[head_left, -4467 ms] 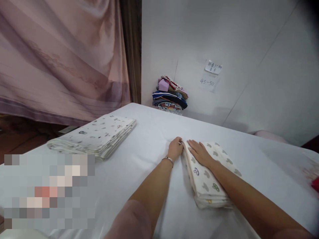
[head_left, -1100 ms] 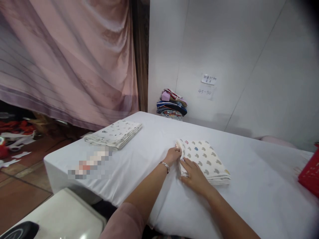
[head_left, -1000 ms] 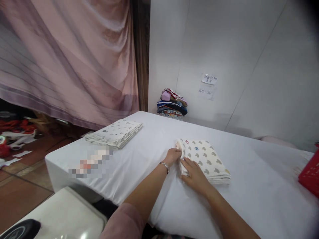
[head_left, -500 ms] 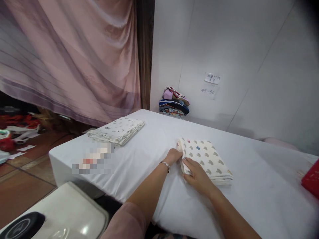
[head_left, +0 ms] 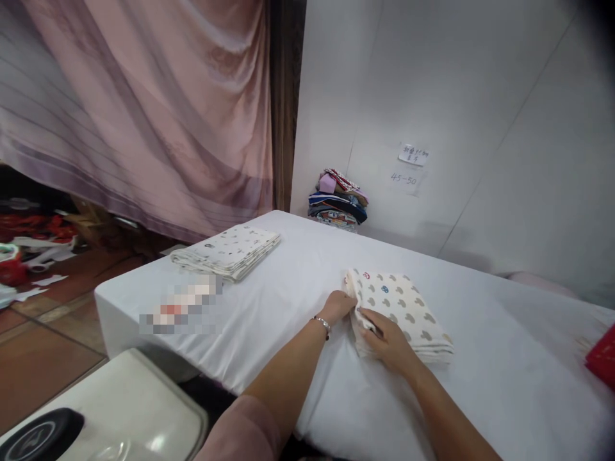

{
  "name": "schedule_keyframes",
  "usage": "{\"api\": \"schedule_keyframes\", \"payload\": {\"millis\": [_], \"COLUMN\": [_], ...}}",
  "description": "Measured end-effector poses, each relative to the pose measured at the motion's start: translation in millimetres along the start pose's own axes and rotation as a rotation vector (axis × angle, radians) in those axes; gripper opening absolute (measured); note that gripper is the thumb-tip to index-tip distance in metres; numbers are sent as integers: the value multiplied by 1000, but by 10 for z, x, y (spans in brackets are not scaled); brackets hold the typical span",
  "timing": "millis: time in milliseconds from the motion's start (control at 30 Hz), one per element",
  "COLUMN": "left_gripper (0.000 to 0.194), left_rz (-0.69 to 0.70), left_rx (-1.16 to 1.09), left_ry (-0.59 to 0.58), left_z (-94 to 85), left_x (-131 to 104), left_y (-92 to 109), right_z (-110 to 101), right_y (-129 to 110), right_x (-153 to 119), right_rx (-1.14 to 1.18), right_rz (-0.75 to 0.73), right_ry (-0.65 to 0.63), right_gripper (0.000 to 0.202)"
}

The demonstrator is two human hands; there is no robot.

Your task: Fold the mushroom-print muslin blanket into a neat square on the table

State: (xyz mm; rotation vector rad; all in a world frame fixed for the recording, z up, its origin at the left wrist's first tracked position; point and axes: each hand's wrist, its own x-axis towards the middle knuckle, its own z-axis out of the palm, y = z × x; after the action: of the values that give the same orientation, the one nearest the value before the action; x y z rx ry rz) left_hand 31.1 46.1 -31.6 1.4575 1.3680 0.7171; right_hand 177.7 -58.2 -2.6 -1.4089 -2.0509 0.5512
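A folded white cloth with grey mushroom-like shapes and a few small coloured marks lies on the white-covered table. My left hand, with a bracelet at the wrist, is closed on the cloth's left edge, its fingertips partly hidden by the fabric. Just nearer to me, my right hand pinches the front-left part of the same edge, where the layers bunch up a little. Farther left on the table rests another folded white cloth with small dark prints.
A blurred-out patch covers something at the table's left side. A stack of folded fabrics stands by the wall behind. At the right edge is a red object. A cream seat-like surface is at lower left, below a pink curtain.
My right hand's fingers have curled from lying on the cloth into gripping its edge, lifting it slightly. My left hand stays on the edge. The view has shifted a little.
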Motion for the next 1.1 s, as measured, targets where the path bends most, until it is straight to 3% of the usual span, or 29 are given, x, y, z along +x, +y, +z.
{"api": "schedule_keyframes", "payload": {"millis": [233,500,767,1100], "left_gripper": [21,21,28,29], "left_rz": [-1,-7,-66,-141], "left_rx": [19,163,276,284], "left_ry": [70,150,138,31], "left_z": [-29,-54,-88,-71], "left_x": [110,492,778,999], "left_y": [5,102,153,70], "right_z": [39,55,101,109], "right_y": [49,100,164,170], "right_x": [8,34,32,40], "right_rx": [-45,28,-29,-69], "right_rz": [6,7,-9,-31], "right_ry": [-33,31,41,39], "right_gripper": [51,45,45,44]}}
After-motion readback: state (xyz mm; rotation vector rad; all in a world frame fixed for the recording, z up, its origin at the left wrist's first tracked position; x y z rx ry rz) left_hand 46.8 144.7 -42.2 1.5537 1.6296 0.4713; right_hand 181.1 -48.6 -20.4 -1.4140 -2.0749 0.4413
